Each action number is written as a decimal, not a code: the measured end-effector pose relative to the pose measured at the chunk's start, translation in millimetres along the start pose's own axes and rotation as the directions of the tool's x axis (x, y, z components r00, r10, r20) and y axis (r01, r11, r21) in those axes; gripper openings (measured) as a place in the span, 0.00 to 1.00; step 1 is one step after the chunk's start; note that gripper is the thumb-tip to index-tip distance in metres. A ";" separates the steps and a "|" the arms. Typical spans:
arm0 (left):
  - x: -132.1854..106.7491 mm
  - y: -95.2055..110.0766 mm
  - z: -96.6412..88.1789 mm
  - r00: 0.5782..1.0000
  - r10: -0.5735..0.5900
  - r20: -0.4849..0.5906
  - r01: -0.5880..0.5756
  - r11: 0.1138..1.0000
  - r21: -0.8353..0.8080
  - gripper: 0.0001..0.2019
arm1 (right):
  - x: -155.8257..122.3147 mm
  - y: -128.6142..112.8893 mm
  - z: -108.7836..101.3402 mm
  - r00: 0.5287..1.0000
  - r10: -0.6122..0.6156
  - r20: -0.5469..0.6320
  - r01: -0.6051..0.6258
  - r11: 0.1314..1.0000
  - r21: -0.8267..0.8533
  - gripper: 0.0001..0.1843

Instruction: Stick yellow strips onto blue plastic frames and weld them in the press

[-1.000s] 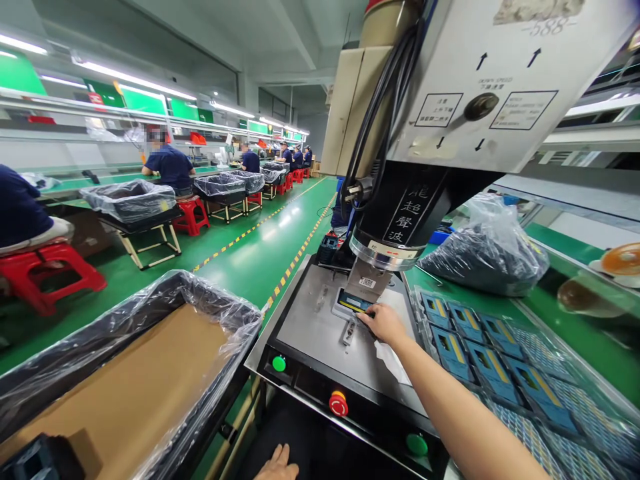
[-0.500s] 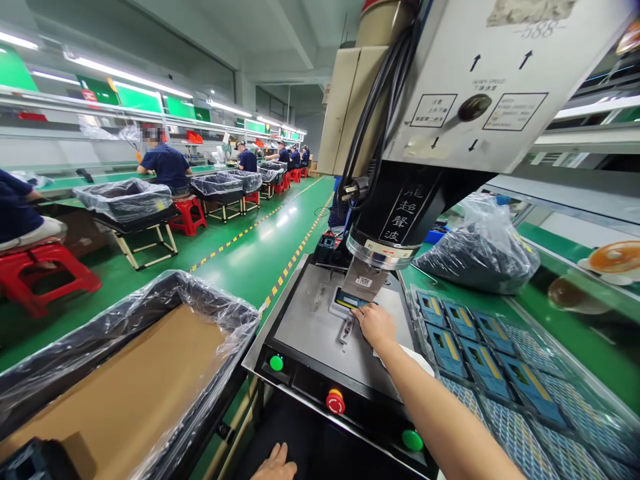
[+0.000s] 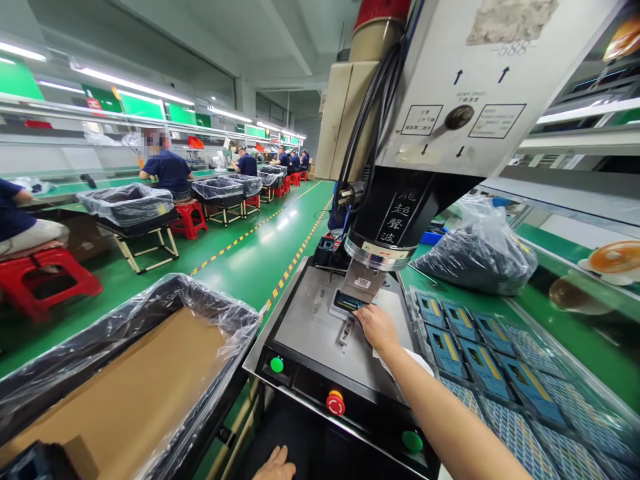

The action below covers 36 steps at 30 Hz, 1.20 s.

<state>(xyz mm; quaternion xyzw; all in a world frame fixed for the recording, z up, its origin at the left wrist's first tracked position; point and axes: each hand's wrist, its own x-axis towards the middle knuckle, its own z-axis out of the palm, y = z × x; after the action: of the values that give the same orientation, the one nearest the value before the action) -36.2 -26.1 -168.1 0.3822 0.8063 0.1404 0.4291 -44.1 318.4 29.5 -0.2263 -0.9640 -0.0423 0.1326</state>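
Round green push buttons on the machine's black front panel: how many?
2: one round green button at the panel's left end, one at its right end; the forearm could hide more.

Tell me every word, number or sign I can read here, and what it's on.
"-588-": light grey metal face of the tall machine.
"超聲波": black cylindrical housing below it; the character above is unclear.
Black up and down arrows around the round dark knob: no words.
Two boxed labels beside the knob, white sticker under the housing: too small to read.
Green overhead boards: blurred.
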 end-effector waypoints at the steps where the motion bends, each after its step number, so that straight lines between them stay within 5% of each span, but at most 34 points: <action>1: -2.6 1.2 -2.8 1.000 0.004 -0.003 -0.004 1.000 -0.009 0.18 | -2.1 -0.2 -1.9 1.000 -0.029 -0.005 0.029 0.999 0.014 0.20; 5: -18.9 8.1 -16.8 0.996 0.074 -0.049 -0.077 0.995 -0.063 0.25 | -21.6 -10.6 -13.5 0.988 -0.141 -0.056 0.146 0.984 0.099 0.21; 8: -34.0 19.7 -30.4 0.976 0.091 -0.199 -0.130 0.972 -0.197 0.30 | -52.8 -29.6 -32.3 0.969 -0.214 -0.121 0.239 0.935 0.263 0.21; 12: -53.6 43.2 -55.0 0.825 0.067 -0.561 -0.337 0.855 -0.394 0.30 | -110.2 -61.0 -64.2 0.948 -0.316 -0.029 0.277 0.783 0.557 0.18; 14: -62.4 54.2 -68.8 0.744 0.116 -0.658 -0.429 0.838 -0.337 0.36 | -136.9 -72.9 -73.0 0.922 -0.378 0.088 0.217 0.690 0.690 0.17; 16: -69.4 63.5 -80.8 0.707 0.195 -0.679 -0.481 0.837 -0.260 0.40 | -157.9 -80.1 -71.7 0.893 -0.410 0.187 0.119 0.615 0.779 0.16; 19: -74.4 75.3 -89.9 0.756 0.279 -0.592 -0.472 0.859 -0.199 0.28 | -179.1 -82.8 -52.7 0.874 -0.363 0.323 -0.067 0.569 0.820 0.17; 22: -71.1 83.8 -84.1 0.824 0.238 -0.514 -0.388 0.898 -0.206 0.13 | -193.3 -80.1 -27.5 0.885 -0.236 0.401 -0.195 0.594 0.781 0.15; 30: -44.4 78.9 -48.8 0.910 0.002 -0.415 -0.164 0.920 -0.357 0.13 | -216.1 -81.3 12.1 0.900 -0.128 0.417 -0.210 0.710 0.672 0.12; 36: -39.1 76.9 -48.5 0.900 -0.059 -0.432 -0.048 0.971 -0.233 0.09 | -216.7 -85.3 21.9 0.877 -0.119 0.465 -0.226 0.752 0.620 0.11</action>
<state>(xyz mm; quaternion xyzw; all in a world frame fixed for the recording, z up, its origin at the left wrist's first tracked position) -23.5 1.5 -73.9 0.2845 0.8603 0.3166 0.2807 99.5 153.2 -53.0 -0.1968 -0.9113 0.3599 -0.0365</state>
